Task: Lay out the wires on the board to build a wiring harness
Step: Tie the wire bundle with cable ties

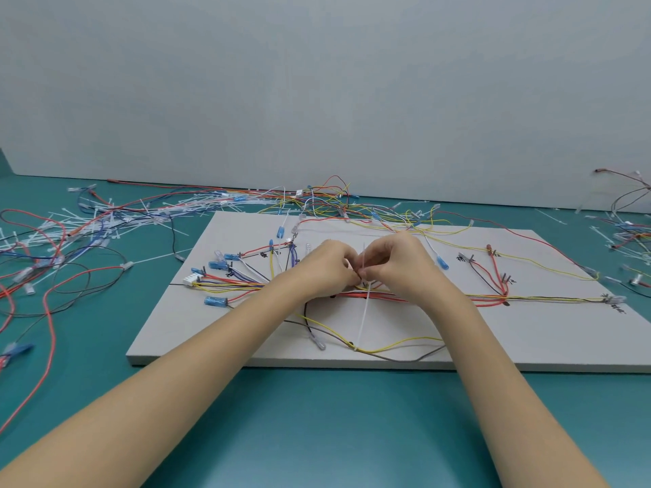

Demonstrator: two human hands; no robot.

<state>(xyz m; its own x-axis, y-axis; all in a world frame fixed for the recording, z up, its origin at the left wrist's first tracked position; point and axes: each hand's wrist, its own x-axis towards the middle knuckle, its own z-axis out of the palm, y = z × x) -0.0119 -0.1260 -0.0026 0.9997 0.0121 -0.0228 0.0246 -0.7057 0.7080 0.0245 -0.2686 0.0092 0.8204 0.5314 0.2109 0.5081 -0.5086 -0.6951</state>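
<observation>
Head view shows us working at the centre of the white board (pixel 352 353), which lies flat on the green bench (pixel 317 434). Our left hand (pixel 326 267) and right hand (pixel 394 264) meet over the main bundle of wires (pixel 440 298), which runs from 9 o'clock to 3 o'clock across the board. Both grips are clenched in a pinch on a white cable tie (pixel 363 318); its long tail trails toward 6 o'clock, ending near a loose yellow wire (pixel 394 343).

We judge the step in hand to be cinching this tie around the bundle. To do it well:

1. Keep the left grip steady at the tie's head, close to the wires.
2. Draw the tail with the right grip along its own line, not sideways.
3. Check that no strand is left outside the loop before tightening. Whether the tail is already through the head we cannot tell; the fingers hide it.

A white plug (pixel 192 278) and blue terminals (pixel 215 301) fan out at 9 o'clock, close beside the left wrist. Pinned branches stand at 2 o'clock. The near edge of the board at 6 o'clock carries only slack wire, so the tail has open room there. A heap of spare ties and wires (pixel 105 220) lies off the board at 10 o'clock, well apart from the hands.
</observation>
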